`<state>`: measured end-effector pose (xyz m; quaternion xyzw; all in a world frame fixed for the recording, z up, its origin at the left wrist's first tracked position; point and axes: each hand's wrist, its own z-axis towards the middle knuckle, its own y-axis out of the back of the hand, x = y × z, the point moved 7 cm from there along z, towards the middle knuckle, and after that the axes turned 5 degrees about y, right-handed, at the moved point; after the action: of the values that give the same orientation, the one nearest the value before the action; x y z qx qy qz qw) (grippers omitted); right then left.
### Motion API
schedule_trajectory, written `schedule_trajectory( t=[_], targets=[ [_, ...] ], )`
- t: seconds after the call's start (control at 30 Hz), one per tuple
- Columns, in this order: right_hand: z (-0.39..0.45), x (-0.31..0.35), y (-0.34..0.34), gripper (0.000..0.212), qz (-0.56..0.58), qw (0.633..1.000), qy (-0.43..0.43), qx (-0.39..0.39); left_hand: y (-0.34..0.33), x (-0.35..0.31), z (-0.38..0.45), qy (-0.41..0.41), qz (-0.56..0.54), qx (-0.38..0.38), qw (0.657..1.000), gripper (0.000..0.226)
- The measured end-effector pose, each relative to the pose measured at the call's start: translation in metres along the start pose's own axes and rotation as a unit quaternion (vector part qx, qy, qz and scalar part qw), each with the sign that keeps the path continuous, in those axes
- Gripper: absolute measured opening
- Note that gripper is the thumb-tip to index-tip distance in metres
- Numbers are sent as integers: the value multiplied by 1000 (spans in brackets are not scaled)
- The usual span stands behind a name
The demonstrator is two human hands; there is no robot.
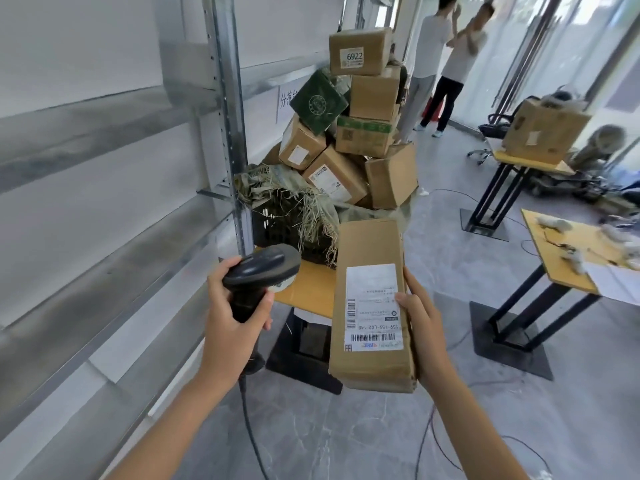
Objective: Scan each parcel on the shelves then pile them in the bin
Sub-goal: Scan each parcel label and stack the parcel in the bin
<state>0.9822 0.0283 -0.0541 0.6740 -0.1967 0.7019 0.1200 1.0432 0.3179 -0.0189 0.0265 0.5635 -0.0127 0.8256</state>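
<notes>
Currently: my left hand [235,303] grips scanner [263,268]; right hand [420,317] clasps parcel [372,306], label up, short of heaped bin [277,226]. Scan step, I judge; next aim at barcode.

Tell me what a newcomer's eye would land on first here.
First, the tall brown parcel held upright at centre by the right hand, white label facing the camera. Beside it, the left hand grips a dark barcode scanner. Behind them, a teetering heap of boxes overflows the black bin by the shelf post.
</notes>
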Motion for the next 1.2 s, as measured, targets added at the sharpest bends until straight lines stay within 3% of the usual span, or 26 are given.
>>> schedule_trajectory(
  t=[0.17, 0.37, 0.6, 0.8, 1.2],
  targets=[
    [30, -1, 10, 75, 11, 1000, 2, -17, -22, 19, 36, 11, -24, 1, 1000, 68],
    [78, 0, 17, 71, 20, 998, 7, -61, -56, 31, 98, -6, -41, 29, 999, 67],
    [133, 12, 32, 46, 40, 993, 26, -104, -92, 38, 179, -9, -84, 56, 995, 68],
    [168, 23, 46, 42, 76, 987, 14, -138, -114, 29, 222, -28, -90, 60, 994, 70],
    [250, 74, 82, 41, 209, 974, 10, -84, -181, 27, 263, -38, -108, 32, 993, 65]
  ],
)
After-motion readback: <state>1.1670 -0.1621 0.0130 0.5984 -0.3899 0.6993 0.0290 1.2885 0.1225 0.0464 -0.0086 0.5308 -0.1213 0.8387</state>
